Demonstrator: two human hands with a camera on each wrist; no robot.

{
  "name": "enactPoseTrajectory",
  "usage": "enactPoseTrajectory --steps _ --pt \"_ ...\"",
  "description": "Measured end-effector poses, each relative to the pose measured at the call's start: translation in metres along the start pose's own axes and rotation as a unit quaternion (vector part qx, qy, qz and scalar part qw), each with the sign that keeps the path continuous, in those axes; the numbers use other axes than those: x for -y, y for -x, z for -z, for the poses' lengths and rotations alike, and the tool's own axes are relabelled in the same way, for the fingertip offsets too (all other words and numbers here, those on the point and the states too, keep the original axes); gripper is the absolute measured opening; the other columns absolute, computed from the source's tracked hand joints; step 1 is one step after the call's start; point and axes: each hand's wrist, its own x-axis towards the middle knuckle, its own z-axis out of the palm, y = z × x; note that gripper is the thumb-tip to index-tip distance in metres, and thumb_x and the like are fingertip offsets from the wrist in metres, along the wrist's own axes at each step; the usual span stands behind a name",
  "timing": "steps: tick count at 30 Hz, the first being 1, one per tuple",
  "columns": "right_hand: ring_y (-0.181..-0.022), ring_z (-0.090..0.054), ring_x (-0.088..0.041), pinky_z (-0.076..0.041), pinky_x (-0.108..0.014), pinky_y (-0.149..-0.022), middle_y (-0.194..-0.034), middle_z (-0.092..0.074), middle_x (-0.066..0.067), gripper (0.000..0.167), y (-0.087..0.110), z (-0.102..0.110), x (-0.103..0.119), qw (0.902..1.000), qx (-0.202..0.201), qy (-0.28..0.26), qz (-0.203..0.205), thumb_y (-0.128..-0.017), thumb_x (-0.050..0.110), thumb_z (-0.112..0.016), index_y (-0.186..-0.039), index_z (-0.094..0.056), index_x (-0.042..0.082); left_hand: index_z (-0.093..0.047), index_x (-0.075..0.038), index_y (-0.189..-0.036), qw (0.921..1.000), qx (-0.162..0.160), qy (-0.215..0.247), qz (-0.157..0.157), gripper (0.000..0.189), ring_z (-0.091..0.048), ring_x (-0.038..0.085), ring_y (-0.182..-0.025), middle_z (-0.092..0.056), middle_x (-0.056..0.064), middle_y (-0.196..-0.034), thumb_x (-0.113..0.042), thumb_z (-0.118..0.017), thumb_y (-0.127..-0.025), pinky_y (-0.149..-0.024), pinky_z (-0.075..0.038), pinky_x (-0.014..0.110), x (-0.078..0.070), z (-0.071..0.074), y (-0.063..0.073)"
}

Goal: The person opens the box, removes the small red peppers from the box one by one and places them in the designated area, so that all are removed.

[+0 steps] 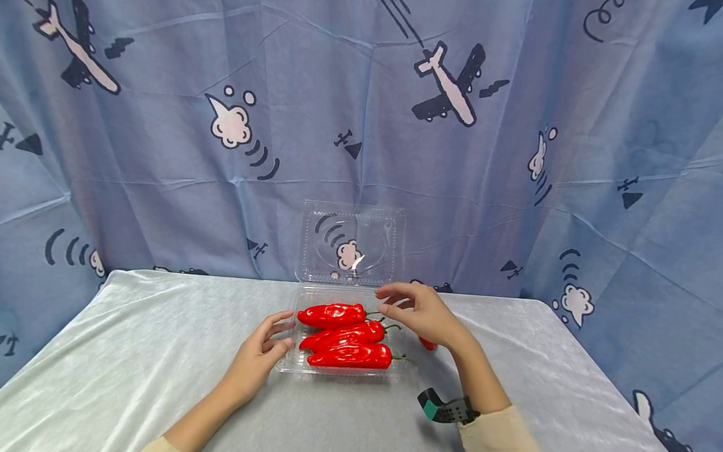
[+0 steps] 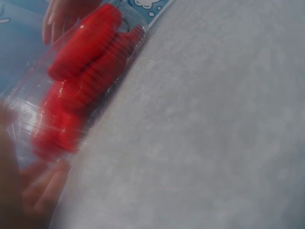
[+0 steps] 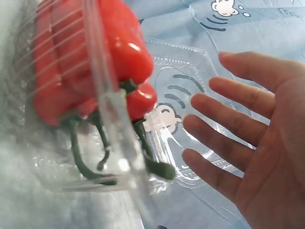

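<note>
Several glossy red peppers [image 1: 349, 356] with green stems lie side by side in a clear plastic clamshell box [image 1: 361, 371], stems to the right. Its transparent lid [image 1: 375, 248] stands raised at the back. At the box's left side is my left hand [image 1: 257, 358], fingertips and thumb against the wall. My right hand [image 1: 420, 311] hovers over the box's back right corner. In the right wrist view its fingers [image 3: 228, 119] are spread and apart from the pepper stems [image 3: 159, 169], holding nothing.
Part of another red pepper [image 1: 427, 343] shows on the table just right of the box, mostly hidden by my right wrist. A pale cloth [image 1: 186, 339] covers the table. Behind it hangs a blue curtain [image 1: 316, 81] with airplane prints, close to the lid.
</note>
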Motion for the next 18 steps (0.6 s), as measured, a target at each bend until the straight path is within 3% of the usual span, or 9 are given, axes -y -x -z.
enactPoseTrajectory --steps 5,18 --pt "-0.103 -0.069 -0.018 -0.058 -0.042 -0.093 -0.119 -0.074 -0.008 0.031 -0.001 -0.003 -0.002 0.9992 0.039 -0.001 0.007 -0.095 0.027 -0.068 -0.124 -0.07 0.014 -0.05 -0.015 -0.145 1.0 0.001 0.001 -0.002 0.047 -0.066 0.035 -0.121 -0.059 0.02 -0.143 -0.012 -0.06 -0.099 -0.09 -0.051 0.015 0.0 0.0 0.0" --pt "-0.102 -0.068 -0.017 -0.056 -0.038 -0.092 -0.117 -0.074 -0.005 0.033 -0.002 -0.013 -0.004 0.9967 0.079 0.008 0.015 -0.094 0.026 -0.069 -0.123 -0.071 0.012 -0.05 -0.013 -0.145 1.0 0.001 0.001 -0.007 0.047 -0.065 0.036 -0.122 -0.059 0.021 -0.142 -0.013 -0.06 -0.099 -0.09 -0.051 0.015 0.001 0.0 0.0"
